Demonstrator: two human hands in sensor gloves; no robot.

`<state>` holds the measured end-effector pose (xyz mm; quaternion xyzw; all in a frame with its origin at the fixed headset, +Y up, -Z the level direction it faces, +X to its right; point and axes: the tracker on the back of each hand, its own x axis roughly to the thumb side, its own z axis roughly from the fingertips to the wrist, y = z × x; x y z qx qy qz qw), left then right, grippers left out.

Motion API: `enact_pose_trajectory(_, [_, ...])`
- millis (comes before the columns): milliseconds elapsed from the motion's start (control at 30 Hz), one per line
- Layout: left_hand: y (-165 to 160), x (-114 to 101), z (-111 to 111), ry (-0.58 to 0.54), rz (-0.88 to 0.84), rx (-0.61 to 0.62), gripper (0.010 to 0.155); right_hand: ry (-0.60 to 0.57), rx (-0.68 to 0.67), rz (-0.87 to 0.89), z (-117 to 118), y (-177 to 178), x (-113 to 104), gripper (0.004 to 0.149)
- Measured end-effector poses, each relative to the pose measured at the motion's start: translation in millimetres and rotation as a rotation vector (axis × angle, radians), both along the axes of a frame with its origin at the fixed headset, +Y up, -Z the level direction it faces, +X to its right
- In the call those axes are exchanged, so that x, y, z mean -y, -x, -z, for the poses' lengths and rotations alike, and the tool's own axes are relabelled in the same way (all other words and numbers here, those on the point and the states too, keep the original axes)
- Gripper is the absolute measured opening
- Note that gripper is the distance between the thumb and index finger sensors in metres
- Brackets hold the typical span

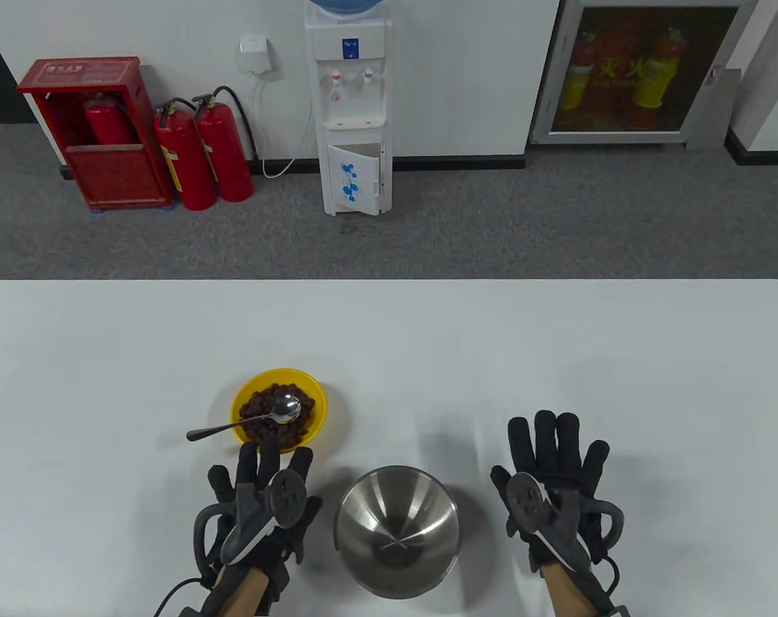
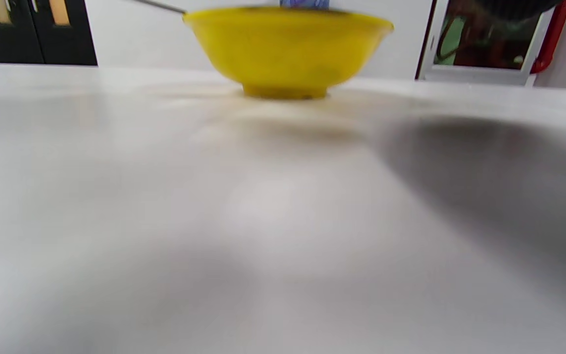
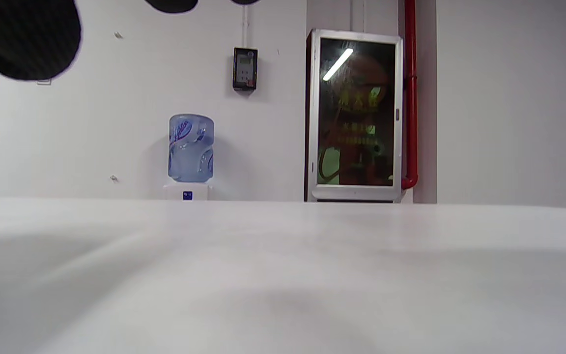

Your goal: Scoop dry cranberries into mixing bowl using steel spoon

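A yellow bowl (image 1: pixel 279 409) full of dark dry cranberries (image 1: pixel 263 425) sits on the white table (image 1: pixel 389 334). A steel spoon (image 1: pixel 247 421) lies across it, its scoop on the cranberries and its handle sticking out over the left rim. The empty steel mixing bowl (image 1: pixel 397 530) stands near the table's front edge, to the right of the yellow bowl. My left hand (image 1: pixel 260 488) lies open and flat just in front of the yellow bowl, holding nothing. My right hand (image 1: pixel 556 463) lies open and flat to the right of the mixing bowl. The left wrist view shows the yellow bowl (image 2: pixel 288 49) from the side.
Beyond the table's far edge are a water dispenser (image 1: pixel 350 106), red fire extinguishers (image 1: pixel 202 151) and a glass-fronted cabinet (image 1: pixel 639 71). The right wrist view shows bare table (image 3: pixel 283 275) ahead of the right hand.
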<state>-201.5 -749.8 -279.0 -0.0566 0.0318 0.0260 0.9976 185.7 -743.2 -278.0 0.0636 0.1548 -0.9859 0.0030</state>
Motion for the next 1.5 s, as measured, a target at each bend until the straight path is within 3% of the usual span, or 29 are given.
enact_pose_trajectory(167, [41.6,-15.6,28.0,-0.146,-0.080,-0.170,0.070,0.027,-0.052,0.071,2.8,1.9,4.8,0.079])
enact_pose_trajectory(267, [71.7,-12.7,42.6,-0.121,-0.062,-0.265,0.065,0.033,-0.057,0.089,3.7,1.9,4.7,0.079])
enact_pose_trajectory(467, [107.5,-2.5,43.6,-0.097,-0.166,-0.342,0.063,0.037,-0.054,0.134,5.5,-1.7,5.3,0.080])
enact_pose_trajectory(967, [104.4,-0.2,47.2,-0.113,-0.112,-0.352,0.059,0.071,-0.069,0.131,4.7,0.0,4.6,0.080])
enact_pose_trajectory(1400, [94.4,-4.6,51.3,-0.124,-0.120,-0.334,0.040,0.087,-0.068,0.151,4.9,-0.4,5.0,0.079])
enact_pose_trajectory(1500, [90.8,-4.5,51.4,-0.079,-0.136,-0.286,0.039,0.102,-0.071,0.155,4.9,0.0,5.4,0.079])
